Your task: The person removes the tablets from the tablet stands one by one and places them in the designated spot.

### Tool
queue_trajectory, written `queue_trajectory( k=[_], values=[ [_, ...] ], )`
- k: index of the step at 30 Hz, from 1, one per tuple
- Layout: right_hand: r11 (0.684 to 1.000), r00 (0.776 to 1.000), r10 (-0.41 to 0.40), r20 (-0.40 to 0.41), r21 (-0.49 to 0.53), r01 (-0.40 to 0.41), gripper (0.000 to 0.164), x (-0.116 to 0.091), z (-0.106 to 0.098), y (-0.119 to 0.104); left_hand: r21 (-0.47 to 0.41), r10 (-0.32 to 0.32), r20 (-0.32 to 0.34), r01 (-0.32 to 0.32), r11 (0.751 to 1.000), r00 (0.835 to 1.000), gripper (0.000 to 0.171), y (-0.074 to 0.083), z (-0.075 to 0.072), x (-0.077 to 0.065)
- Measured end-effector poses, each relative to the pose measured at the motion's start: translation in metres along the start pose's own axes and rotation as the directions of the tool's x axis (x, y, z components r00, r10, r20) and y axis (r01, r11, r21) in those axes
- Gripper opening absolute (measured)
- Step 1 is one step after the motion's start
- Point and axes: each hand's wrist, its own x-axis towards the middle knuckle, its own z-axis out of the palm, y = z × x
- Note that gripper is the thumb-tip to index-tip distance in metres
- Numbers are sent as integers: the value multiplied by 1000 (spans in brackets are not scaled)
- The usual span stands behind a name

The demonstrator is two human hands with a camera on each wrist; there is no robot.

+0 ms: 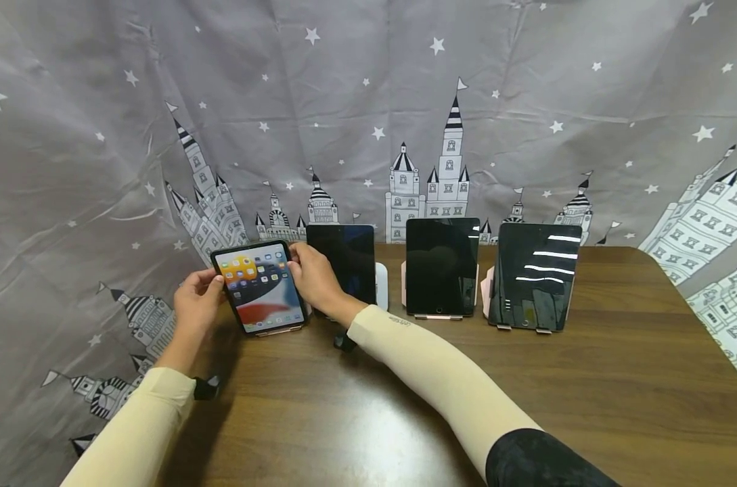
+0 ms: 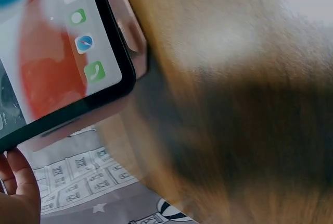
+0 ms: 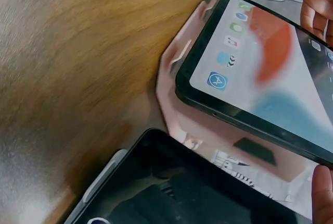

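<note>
A tablet (image 1: 261,287) with a lit home screen and a black frame leans on a pink stand (image 3: 208,130), slightly tilted. My left hand (image 1: 197,297) pinches its left edge, thumb at the front and fingers partly hidden behind. At the upper right edge my right hand (image 1: 315,274) holds it; the right wrist view catches only the thumb (image 3: 322,195) along that side. The tablet's lower end sits at the stand's small front hooks. Just right of it, a dark-screened tablet (image 1: 344,264) is partly covered by my right hand and forearm.
Two more dark tablets stand further right, one in the middle (image 1: 442,267) and one at the far end (image 1: 534,277). All are on a brown wooden table (image 1: 624,379). Behind and to the left hangs a grey curtain (image 1: 344,81) printed with castles and stars.
</note>
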Motion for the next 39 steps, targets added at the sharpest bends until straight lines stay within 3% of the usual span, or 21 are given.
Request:
queue_trajectory(
  k=[8, 14, 21, 24, 29, 34, 39],
  values=[
    [998, 1000, -12, -27, 54, 13, 14, -5, -8, -11, -53, -13, 2, 13, 998, 1000, 9, 13, -8, -6],
    [996, 1000, -3, -10, 87, 4, 11, -17, -10, -13, -18, -24, 60, 25, 1000, 998, 9, 12, -15, -15],
    [990, 1000, 29, 8, 139, -30, 9, -34, -13, -13, -79, -71, 139, 82, 994, 988, 10, 12, -23, -30],
    [985, 999, 38, 25, 165, -42, 9, -42, -12, -15, -65, -99, 153, 110, 992, 983, 13, 10, -27, -36],
    [978, 995, 75, 64, 190, -86, 6, -55, -9, -16, 34, -104, 194, 100, 994, 975, 25, 4, -34, -46],
    [979, 992, 107, 66, 166, -116, 6, -62, -10, -16, 17, -85, 239, 83, 996, 967, 26, -3, -35, -51],
    [966, 982, 148, 114, 196, -169, 6, -68, -8, -17, 1, -63, 242, 65, 998, 968, 23, -13, -38, -56]
  ],
)
